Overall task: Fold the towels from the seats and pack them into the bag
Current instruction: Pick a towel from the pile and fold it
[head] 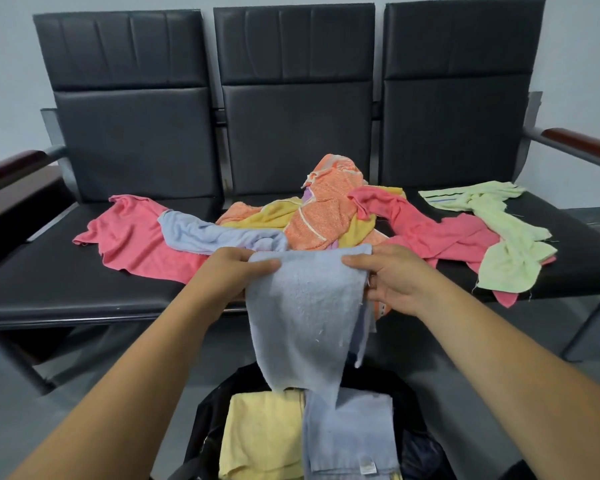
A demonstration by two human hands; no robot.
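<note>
A light blue towel (305, 313) hangs in front of the seats, held by its top edge. My left hand (236, 275) pinches its left corner and my right hand (392, 278) pinches its right corner. Below it stands an open black bag (208, 427) on the floor, holding a folded yellow towel (260, 434) and a folded light blue towel (350, 434). On the seats lie loose towels: a pink one (132, 237), another light blue one (215, 235), an orange one (326, 206) over a yellow one (274, 216), a second pink one (440, 230) and a pale green one (499, 244).
The black three-seat bench (66, 282) has padded backs and wooden armrests (582, 140) at both ends. A grey floor (94, 403) lies under and in front of it. A pale wall is behind.
</note>
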